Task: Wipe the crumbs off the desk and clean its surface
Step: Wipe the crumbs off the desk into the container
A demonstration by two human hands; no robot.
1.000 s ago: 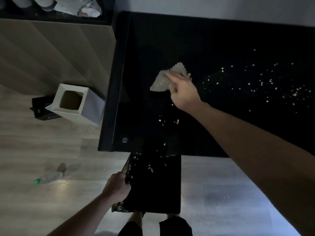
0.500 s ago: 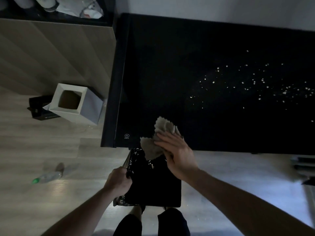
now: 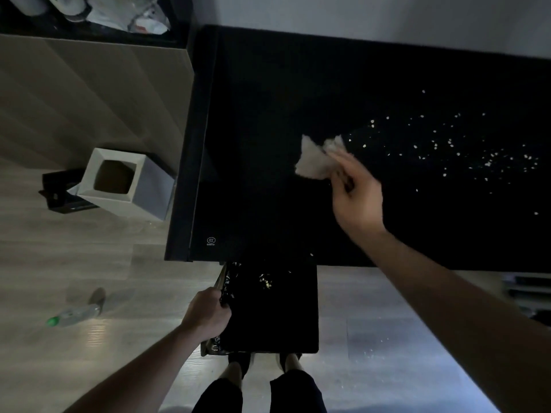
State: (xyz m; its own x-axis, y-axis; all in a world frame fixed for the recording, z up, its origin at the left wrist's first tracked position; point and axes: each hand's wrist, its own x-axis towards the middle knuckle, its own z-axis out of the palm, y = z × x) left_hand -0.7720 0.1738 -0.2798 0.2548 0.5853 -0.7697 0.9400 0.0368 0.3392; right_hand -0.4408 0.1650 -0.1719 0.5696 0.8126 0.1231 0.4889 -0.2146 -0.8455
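Gripping: left hand — fingers curled over the left rim of the bin, nearest the person's legs.
Bin: black, square-mouthed, lined with a glossy black bag; it sits just below the desk's near edge, and a small cluster of pale crumbs lies inside it near the top.
Floor: pale wood planks; a clear plastic bottle with a green cap lies on its side well to the left of the bin.
Desk: black and glossy, with a small printed mark near its front-left corner; one lone crumb sits close to the near edge above the bin.
Right hand: reaches over the desk, fingers pinching a crumpled light cloth, which rests on the desk surface.
Crumbs: a loose scatter of pale specks on the desk — just right of the cloth and spreading toward the right edge of the view.
White box: open-topped, on the floor beside the desk's left end.
Far left: a wood-panelled cabinet with blurred packaging on top.
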